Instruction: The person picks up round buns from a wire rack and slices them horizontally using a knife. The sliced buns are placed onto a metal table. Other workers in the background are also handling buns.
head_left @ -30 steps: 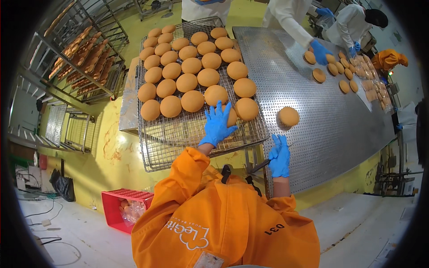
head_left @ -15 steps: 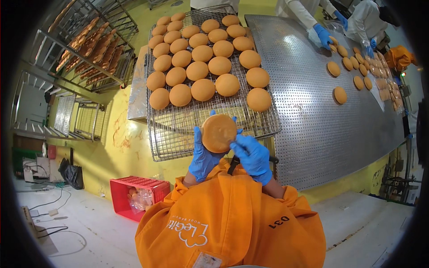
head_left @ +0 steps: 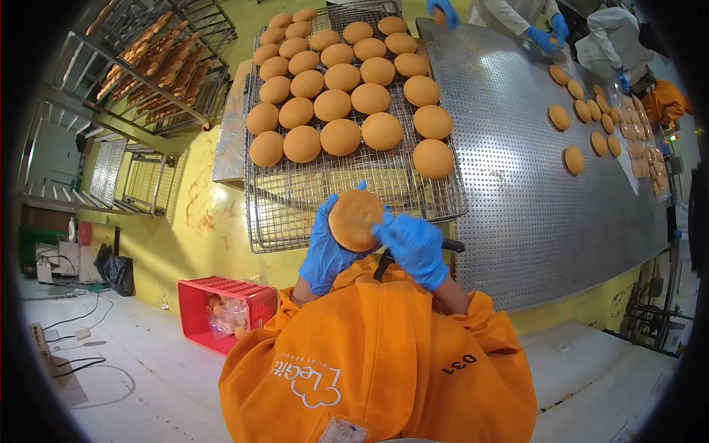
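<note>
My left hand [head_left: 325,247], in a blue glove, cups a round golden-brown bun [head_left: 353,221] from below and the left side. The bun's flat, paler face is turned up toward me. My right hand [head_left: 413,249], also gloved in blue, is closed round a black-handled tool [head_left: 453,245]; the handle's end sticks out on the right. Its fingertips meet the bun's right edge, and the tool's working end cannot be made out. Just beyond my hands, a wire rack [head_left: 288,214] bears several rows of similar buns [head_left: 340,137].
On the right stands a perforated metal table [head_left: 502,221] with loose buns [head_left: 574,159] and bagged ones. Co-workers' blue-gloved hands [head_left: 543,38] work at its far side. A red crate [head_left: 262,306] holding bun pieces and plastic is at lower left. A trolley [head_left: 148,96] of loaded trays stands far left.
My hands and the bun shift slightly left, and my right fingers move further over the bun's edge. A co-worker's gloved hand appears over the metal table's far left corner. The view shifts a little.
</note>
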Action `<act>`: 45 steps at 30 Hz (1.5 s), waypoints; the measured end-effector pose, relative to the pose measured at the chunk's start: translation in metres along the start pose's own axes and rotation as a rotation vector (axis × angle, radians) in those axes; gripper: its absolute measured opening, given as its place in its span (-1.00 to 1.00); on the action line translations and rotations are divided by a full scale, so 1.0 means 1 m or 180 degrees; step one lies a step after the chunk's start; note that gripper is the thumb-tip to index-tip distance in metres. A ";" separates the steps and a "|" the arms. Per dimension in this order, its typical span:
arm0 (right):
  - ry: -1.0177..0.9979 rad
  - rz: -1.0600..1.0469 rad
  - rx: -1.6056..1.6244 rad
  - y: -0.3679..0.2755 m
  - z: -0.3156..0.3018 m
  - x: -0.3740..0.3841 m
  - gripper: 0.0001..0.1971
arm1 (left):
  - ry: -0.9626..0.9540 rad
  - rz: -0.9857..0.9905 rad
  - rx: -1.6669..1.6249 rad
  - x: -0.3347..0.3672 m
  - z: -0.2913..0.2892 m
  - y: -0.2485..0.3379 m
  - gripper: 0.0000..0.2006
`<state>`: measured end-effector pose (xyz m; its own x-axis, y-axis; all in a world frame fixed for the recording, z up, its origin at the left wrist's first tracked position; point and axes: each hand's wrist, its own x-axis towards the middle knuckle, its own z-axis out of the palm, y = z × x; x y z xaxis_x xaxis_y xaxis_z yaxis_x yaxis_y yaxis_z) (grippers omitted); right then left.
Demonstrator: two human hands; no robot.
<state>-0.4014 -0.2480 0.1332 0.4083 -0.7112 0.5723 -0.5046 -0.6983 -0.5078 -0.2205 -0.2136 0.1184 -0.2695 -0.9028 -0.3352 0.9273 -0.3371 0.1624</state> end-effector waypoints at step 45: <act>0.0135 -0.0644 -0.0678 0.021 0.003 0.005 -0.79 | -0.0125 0.1437 0.0474 -0.003 0.008 -0.007 -0.24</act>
<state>-0.4078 -0.2665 0.1228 0.4870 -0.5520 0.6769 -0.5663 -0.7896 -0.2365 -0.2284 -0.2107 0.1257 0.1397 -0.9762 -0.1657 0.9074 0.0592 0.4161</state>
